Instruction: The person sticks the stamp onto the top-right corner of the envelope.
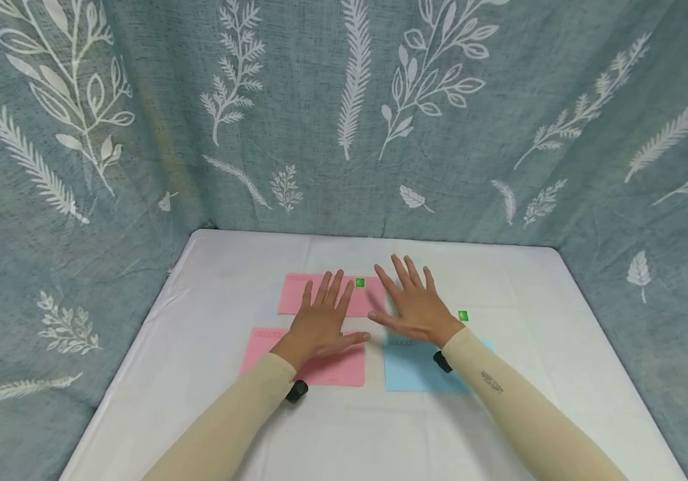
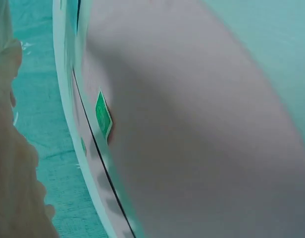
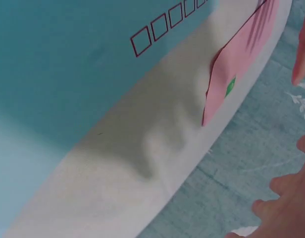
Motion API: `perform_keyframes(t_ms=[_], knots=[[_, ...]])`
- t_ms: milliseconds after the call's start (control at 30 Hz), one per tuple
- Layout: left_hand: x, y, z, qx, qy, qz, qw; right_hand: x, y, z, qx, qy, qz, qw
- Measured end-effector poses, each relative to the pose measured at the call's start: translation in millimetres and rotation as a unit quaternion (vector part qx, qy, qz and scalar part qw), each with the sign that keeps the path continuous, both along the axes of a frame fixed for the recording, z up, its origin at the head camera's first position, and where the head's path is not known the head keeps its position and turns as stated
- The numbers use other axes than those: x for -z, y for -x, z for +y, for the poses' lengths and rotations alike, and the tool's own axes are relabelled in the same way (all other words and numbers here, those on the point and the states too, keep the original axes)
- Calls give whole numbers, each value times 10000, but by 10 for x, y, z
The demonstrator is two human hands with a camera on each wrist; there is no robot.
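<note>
Left hand [image 1: 318, 327], right hand [image 1: 421, 312] spread, holding nothing. Far pink envelope [image 1: 365, 302] mid-frame, long axis left-right, partly hidden behind left hand; right hand less near.

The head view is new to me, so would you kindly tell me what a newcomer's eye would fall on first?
Probably the two bare, spread hands: the left hand over the two pink envelopes, the right hand beside it, around the far edge of the blue envelope. Next come those bright colours against the white table, then the leaf-patterned, grey-teal curtain filling the background.
</note>
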State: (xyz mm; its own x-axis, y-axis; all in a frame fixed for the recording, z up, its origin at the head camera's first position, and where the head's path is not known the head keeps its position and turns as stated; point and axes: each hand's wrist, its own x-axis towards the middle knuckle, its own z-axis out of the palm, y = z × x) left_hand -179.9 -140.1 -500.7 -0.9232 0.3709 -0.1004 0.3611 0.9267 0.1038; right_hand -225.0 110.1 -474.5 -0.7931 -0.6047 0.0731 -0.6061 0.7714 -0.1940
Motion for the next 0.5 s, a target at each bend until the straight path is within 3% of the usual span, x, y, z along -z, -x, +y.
perform_keyframes(t_ms=[300,500], knots=[[-115,-113,67,140,44,500,9986,-14,-101,221,101,-32,200,9997],[-150,-163,141,157,33,450,9989,-33,-150,390,355,-53,-103,9993]])
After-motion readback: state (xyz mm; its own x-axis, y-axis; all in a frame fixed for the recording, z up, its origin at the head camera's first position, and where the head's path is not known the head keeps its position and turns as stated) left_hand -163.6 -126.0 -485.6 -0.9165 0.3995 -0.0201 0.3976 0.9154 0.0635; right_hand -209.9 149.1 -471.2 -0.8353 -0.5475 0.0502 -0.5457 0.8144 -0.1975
